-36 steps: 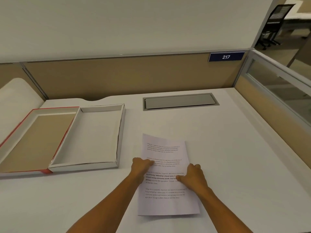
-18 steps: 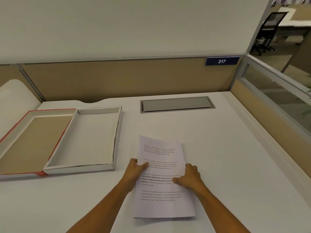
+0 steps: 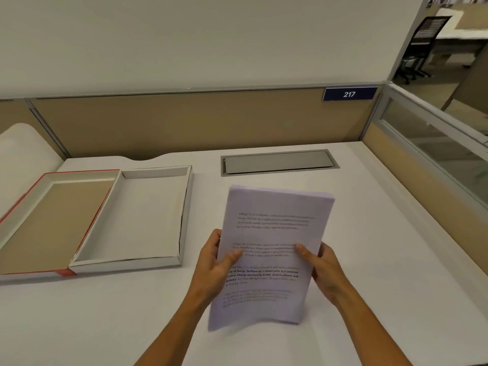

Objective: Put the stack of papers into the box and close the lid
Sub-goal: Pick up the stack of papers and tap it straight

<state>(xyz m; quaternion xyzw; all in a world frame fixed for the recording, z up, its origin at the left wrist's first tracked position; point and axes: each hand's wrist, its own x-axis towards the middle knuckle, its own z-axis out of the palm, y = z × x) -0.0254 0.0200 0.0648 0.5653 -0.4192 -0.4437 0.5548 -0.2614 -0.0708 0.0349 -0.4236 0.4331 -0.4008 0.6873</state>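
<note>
A stack of printed white papers (image 3: 272, 233) is raised off the desk, tilted up toward me. My left hand (image 3: 214, 268) grips its left edge with the thumb on the top sheet. My right hand (image 3: 322, 268) grips its right edge the same way. The white box (image 3: 186, 215) lies open and empty on the desk to the left of the papers. Its hinged lid (image 3: 47, 220), red-edged with a brown inside, lies flat further left.
A grey cable hatch (image 3: 277, 162) is set into the white desk (image 3: 383, 260) behind the papers. Beige partition panels (image 3: 184, 122) close off the back, and a glazed panel (image 3: 435, 143) runs along the right. A white rounded surface (image 3: 18, 154) sits at far left.
The papers lay flat on the desk under both hands; now both hands have gripped the stack's side edges and lifted it, tilting it up toward me.
</note>
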